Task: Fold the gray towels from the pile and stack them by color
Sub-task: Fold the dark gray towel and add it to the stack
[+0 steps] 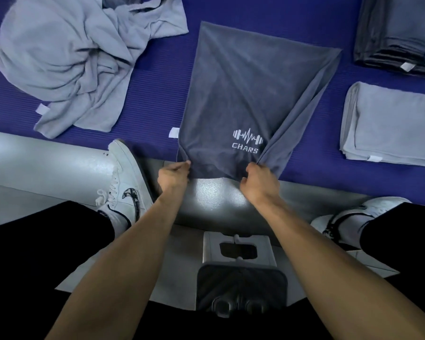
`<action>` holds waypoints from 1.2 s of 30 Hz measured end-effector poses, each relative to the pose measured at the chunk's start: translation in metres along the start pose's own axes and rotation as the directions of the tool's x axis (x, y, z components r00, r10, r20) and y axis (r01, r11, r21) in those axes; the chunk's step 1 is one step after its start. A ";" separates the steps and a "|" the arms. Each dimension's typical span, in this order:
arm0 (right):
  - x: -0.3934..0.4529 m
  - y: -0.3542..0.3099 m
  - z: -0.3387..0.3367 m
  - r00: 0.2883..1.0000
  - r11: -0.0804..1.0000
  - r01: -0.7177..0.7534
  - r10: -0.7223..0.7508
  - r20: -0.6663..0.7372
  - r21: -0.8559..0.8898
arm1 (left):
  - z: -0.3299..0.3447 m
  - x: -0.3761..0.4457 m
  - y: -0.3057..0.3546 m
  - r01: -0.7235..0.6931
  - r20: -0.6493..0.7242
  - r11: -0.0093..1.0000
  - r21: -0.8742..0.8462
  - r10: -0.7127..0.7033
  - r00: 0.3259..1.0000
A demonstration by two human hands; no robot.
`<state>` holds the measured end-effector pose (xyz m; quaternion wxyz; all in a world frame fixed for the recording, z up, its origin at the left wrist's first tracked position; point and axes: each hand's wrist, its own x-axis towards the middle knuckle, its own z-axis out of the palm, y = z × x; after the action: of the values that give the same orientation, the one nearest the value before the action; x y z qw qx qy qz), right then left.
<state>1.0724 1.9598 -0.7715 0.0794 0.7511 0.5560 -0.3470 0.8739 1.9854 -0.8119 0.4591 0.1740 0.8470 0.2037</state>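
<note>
A dark gray towel (241, 94) with a white dumbbell logo lies stretched over the blue mat (152, 94), its near edge lifted off the mat. My left hand (173, 176) pinches the towel's near left corner. My right hand (260, 181) grips the near right corner, where a fold of cloth runs back to the far right. A crumpled pile of light gray towels (79, 55) sits at the far left. At the right lie a folded stack of dark gray towels (398, 33) and, nearer, a folded stack of light gray towels (390, 123).
My two white sneakers (125, 177) (353, 217) stand on the gray floor at the mat's near edge. A small gray stool (238, 251) sits between my legs.
</note>
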 end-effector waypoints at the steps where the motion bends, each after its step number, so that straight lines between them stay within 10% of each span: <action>1: 0.000 0.000 0.000 1.000 1.000 0.005 -0.005 0.000 0.001 | 0.002 0.005 -0.001 0.030 -0.021 0.999 -0.017 -0.030 0.999; 13: 0.003 -0.004 0.001 1.000 1.000 0.004 -0.003 0.021 -0.009 | -0.012 0.032 -0.032 0.134 0.006 0.990 0.034 -0.134 0.991; 36: 0.006 -0.002 0.012 0.998 1.000 0.008 -0.007 0.055 -0.022 | -0.009 0.032 -0.033 -0.175 -0.112 0.930 0.323 0.221 0.969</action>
<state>1.0662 1.9592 -0.7836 0.1017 0.7382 0.5603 -0.3616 0.8459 1.9703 -0.8464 0.3396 0.3131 0.8780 0.1257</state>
